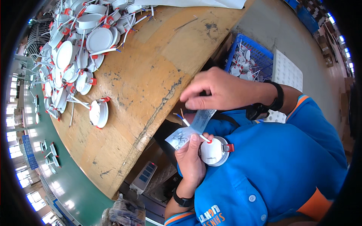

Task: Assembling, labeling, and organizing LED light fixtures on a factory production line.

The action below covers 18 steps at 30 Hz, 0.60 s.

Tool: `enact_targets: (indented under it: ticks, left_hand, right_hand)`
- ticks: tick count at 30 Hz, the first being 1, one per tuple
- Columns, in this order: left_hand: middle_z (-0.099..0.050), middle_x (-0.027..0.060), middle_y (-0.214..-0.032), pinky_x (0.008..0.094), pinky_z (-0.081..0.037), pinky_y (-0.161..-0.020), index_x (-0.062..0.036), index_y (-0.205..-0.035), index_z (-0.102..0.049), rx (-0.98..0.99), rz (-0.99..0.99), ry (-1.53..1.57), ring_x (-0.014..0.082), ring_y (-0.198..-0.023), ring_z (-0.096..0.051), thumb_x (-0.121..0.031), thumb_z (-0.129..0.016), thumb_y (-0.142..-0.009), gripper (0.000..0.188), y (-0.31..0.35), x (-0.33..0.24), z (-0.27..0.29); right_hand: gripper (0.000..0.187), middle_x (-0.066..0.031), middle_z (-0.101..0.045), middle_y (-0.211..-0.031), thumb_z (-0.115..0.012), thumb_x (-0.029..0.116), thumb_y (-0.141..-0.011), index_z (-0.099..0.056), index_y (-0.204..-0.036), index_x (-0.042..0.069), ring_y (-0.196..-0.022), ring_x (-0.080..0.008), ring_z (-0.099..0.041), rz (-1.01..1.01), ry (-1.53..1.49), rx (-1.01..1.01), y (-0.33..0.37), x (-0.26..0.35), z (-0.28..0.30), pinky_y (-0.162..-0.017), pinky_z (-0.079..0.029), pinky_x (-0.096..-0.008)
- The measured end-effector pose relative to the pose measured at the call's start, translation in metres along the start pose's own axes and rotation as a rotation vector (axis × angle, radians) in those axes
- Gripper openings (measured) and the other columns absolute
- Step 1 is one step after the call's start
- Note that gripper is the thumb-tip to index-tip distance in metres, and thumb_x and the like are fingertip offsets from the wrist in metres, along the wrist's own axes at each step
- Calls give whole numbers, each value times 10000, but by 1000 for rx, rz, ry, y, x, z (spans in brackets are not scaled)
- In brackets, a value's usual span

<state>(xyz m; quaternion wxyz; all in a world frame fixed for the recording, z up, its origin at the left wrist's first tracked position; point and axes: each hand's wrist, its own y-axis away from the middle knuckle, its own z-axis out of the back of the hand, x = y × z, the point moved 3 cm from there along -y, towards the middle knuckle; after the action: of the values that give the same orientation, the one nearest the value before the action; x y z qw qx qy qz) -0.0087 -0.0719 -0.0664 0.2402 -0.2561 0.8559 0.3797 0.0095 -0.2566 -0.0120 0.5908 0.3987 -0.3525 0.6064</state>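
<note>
My left hand [190,162] is closed around a round white downlight [213,151] with a red-tipped clip, held close to my blue shirt. From its red grommet runs a short white cable [204,138] ending in bare blue and brown wires. A pale printed label [180,138] lies by that cable, partly under my left thumb; a greyish-blue section [202,119] rises beside it. Just above the label hovers my right hand [217,90], its fingers stretched leftward with a gap to the thumb. I see nothing in its grasp.
A big heap of white downlights [100,39] covers the far left of the worn wooden table [143,75]. One downlight [98,113] lies apart from it. Beyond the table's right edge stand a blue crate [260,47] of lights and a white perforated tray [288,69].
</note>
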Motion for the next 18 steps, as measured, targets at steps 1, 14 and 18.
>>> enact_targets:
  ticks: [1, 14, 18]
  left_hand:
    - [-616, 138, -829, 320, -505, -706, 21, -928, -556, 5, 0, -6, 214, -760, -615, -166, -537, -866, 198, -1, -1, 0]
    - [-628, 121, -782, 283, -483, -641, 31, -758, -592, 156, -4, -461, 181, -683, -595, -144, -498, -820, 208, -7, -24, -6]
    - [-630, 147, -840, 322, -492, -738, 46, -871, -574, 292, 91, -203, 215, -757, -614, -155, -542, -842, 206, -14, -25, 9]
  right_hand:
    - [245, -67, -635, -822, -640, 222, -779, -641, -938, 36, -738, -130, -578, 42, 149, -90, -1, 1, 6, -639, -442, -252]
    - [184, 0, -627, -806, -629, 174, -806, -635, -909, 21, -707, -32, -535, 19, -566, 326, -14, 18, -5, -625, -435, -191]
    - [182, -13, -623, -746, -643, 167, -796, -637, -901, 18, -673, -48, -543, 110, -564, 323, -16, 19, -5, -595, -433, -193]
